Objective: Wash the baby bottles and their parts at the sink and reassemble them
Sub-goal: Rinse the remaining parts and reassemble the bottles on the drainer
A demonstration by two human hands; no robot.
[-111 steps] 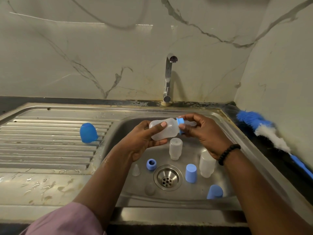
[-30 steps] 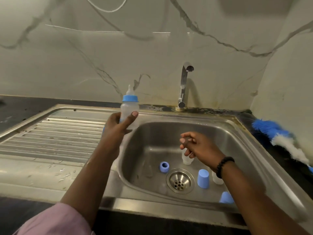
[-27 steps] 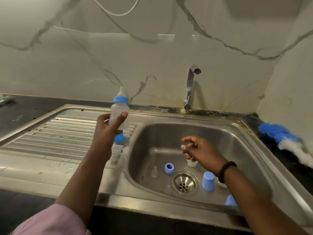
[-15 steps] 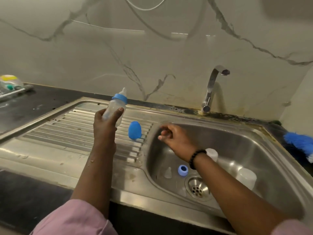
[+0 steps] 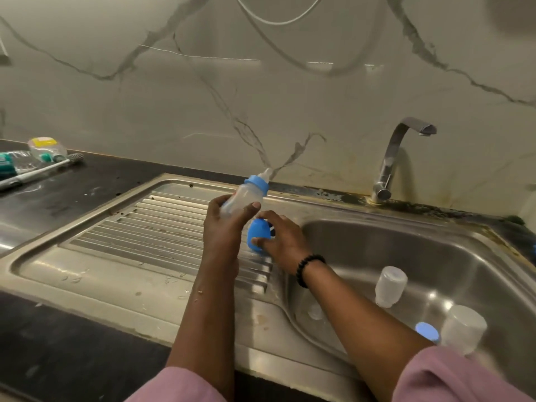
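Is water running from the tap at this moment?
No: the spout of the tap shows no stream, and below it the sink basin holds only loose bottle parts.

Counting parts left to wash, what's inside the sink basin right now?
In the sink basin: two clear bottles upside down, a blue ring and a small clear piece. The right forearm covers part of the floor, drain included.

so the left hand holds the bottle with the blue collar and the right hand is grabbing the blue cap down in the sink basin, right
Not quite. The blue cap that the right hand grips lies on the ribbed drainboard, not in the sink basin, as the head view shows. The left hand does hold the bottle with the blue collar.
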